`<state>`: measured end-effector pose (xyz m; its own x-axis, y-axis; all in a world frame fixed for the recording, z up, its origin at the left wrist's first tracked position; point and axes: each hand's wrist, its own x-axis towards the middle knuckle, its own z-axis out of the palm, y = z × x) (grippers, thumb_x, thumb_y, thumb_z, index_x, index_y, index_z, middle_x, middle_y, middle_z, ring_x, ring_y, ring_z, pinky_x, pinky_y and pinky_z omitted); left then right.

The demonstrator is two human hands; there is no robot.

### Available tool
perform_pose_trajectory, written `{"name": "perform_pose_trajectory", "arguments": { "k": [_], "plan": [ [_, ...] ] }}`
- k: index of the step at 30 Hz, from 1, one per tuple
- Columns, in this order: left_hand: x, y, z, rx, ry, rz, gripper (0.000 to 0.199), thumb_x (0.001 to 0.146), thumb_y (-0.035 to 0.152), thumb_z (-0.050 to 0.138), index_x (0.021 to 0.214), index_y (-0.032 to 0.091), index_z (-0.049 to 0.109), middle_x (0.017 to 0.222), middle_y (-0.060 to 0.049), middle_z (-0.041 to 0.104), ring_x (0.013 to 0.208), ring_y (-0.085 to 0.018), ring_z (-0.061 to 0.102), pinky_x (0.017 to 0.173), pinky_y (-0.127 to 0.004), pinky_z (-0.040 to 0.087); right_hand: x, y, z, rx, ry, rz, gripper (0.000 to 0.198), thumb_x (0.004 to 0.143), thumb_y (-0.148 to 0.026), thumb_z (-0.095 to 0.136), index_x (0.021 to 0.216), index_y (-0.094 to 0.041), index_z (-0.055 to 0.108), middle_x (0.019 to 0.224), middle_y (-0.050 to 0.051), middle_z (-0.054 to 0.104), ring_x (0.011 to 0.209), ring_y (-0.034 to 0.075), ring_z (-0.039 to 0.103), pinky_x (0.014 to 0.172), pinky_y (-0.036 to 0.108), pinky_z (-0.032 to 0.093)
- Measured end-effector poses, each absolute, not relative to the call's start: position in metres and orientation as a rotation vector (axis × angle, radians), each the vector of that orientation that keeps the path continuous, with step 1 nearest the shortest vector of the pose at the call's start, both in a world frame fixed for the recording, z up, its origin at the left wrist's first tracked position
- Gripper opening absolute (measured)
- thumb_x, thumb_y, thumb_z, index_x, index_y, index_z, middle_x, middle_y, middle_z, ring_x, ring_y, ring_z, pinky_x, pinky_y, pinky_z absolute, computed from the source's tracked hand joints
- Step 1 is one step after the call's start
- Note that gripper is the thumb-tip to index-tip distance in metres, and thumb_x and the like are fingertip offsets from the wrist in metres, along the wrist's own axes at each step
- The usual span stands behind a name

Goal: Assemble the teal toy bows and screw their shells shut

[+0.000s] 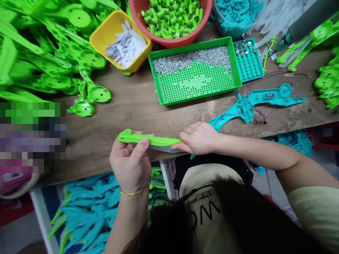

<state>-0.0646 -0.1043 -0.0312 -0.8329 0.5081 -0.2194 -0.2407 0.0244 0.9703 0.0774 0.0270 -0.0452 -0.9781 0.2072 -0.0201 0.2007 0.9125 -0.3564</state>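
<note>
Between my two hands is a long bright green plastic piece, held level above the table's front edge. A translucent strip shows along its underside. My left hand grips its rounded end, with the thumb pressed on the near face. On the other end, the fingers of my right hand are closed around it, hiding that tip. Just beyond my right hand lies a turquoise plastic half-shell with thin red and dark wires in it; part of it passes behind that hand.
A green perforated tray of small screws lies ahead. Behind it are a yellow bin of pale strips and a red tub of green cylinders. Green parts heap at left. A dark power screwdriver hangs at upper right.
</note>
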Motion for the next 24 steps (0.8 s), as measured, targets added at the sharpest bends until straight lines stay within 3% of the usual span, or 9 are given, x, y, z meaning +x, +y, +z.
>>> {"name": "perform_pose_trajectory", "arguments": {
  "k": [3, 6, 11, 13, 17, 20, 22, 24],
  "plan": [
    [-0.074, -0.110, -0.025, 0.301, 1.797, 1.758, 0.042, 0.056, 0.025, 0.090, 0.089, 0.022, 0.065, 0.077, 0.004, 0.066, 0.067, -0.010, 0.066, 0.068, -0.025, 0.059, 0.078, 0.029, -0.046, -0.301, -3.040, 0.559, 0.074, 0.097, -0.064, 0.018, 0.078, -0.014, 0.069, 0.068, 0.008, 0.071, 0.071, 0.018, 0.066, 0.057, 0.030, 0.028],
    [-0.082, -0.116, -0.019, 0.337, 1.802, 1.687, 0.034, 0.063, 0.038, 0.087, 0.086, 0.022, 0.068, 0.075, 0.002, 0.068, 0.064, -0.011, 0.063, 0.062, -0.025, 0.058, 0.081, 0.031, -0.049, -0.270, -3.045, 0.542, 0.074, 0.098, -0.063, 0.015, 0.079, -0.015, 0.069, 0.069, 0.008, 0.071, 0.070, 0.018, 0.065, 0.058, 0.030, 0.028],
    [-0.085, -0.120, -0.022, 0.496, 2.007, 1.732, 0.017, 0.068, 0.034, 0.082, 0.079, 0.023, 0.074, 0.079, 0.000, 0.072, 0.073, -0.014, 0.064, 0.078, -0.033, 0.056, 0.085, 0.033, -0.040, -0.259, -3.133, 0.572, 0.071, 0.097, -0.064, 0.021, 0.083, -0.014, 0.068, 0.076, 0.010, 0.071, 0.076, 0.021, 0.065, 0.062, 0.031, 0.033],
    [-0.082, -0.119, -0.024, 0.501, 2.026, 1.757, 0.016, 0.068, 0.032, 0.081, 0.080, 0.023, 0.075, 0.078, 0.000, 0.072, 0.072, -0.014, 0.063, 0.078, -0.033, 0.055, 0.079, 0.031, -0.026, -0.346, -3.143, 0.635, 0.067, 0.095, -0.065, 0.028, 0.089, -0.012, 0.068, 0.085, 0.013, 0.072, 0.085, 0.024, 0.066, 0.069, 0.033, 0.039],
    [-0.072, -0.118, -0.023, 0.536, 2.006, 1.814, 0.012, 0.070, 0.027, 0.080, 0.080, 0.023, 0.076, 0.078, 0.001, 0.073, 0.070, -0.013, 0.062, 0.072, -0.028, 0.052, 0.053, 0.027, -0.001, -0.353, -2.951, 1.231, 0.052, 0.094, -0.058, 0.045, 0.114, -0.013, 0.062, 0.112, 0.013, 0.071, 0.099, 0.022, 0.065, 0.079, 0.032, 0.044],
    [-0.066, -0.119, -0.022, 0.592, 1.993, 1.892, 0.011, 0.070, 0.023, 0.079, 0.081, 0.022, 0.076, 0.077, 0.000, 0.073, 0.069, -0.012, 0.063, 0.067, -0.026, 0.050, 0.035, 0.024, 0.005, -0.297, -2.752, 1.695, 0.031, 0.097, -0.039, 0.050, 0.110, -0.015, 0.065, 0.102, 0.006, 0.074, 0.091, 0.016, 0.065, 0.073, 0.025, 0.042],
    [-0.066, -0.121, -0.021, 0.618, 2.032, 1.911, 0.010, 0.071, 0.022, 0.079, 0.080, 0.021, 0.076, 0.075, 0.000, 0.073, 0.066, -0.012, 0.062, 0.064, -0.024, 0.049, 0.031, 0.024, 0.004, -0.330, -2.696, 1.780, 0.029, 0.097, -0.036, 0.050, 0.108, -0.014, 0.067, 0.097, 0.006, 0.074, 0.088, 0.016, 0.065, 0.073, 0.025, 0.041],
    [-0.071, -0.124, -0.019, 0.644, 2.086, 1.827, 0.011, 0.072, 0.024, 0.079, 0.081, 0.019, 0.076, 0.074, -0.001, 0.072, 0.064, -0.011, 0.062, 0.062, -0.024, 0.048, 0.037, 0.028, 0.003, -0.319, -2.734, 1.725, 0.034, 0.098, -0.039, 0.048, 0.113, -0.015, 0.066, 0.105, 0.008, 0.074, 0.093, 0.017, 0.066, 0.076, 0.027, 0.042]
  ]
}}
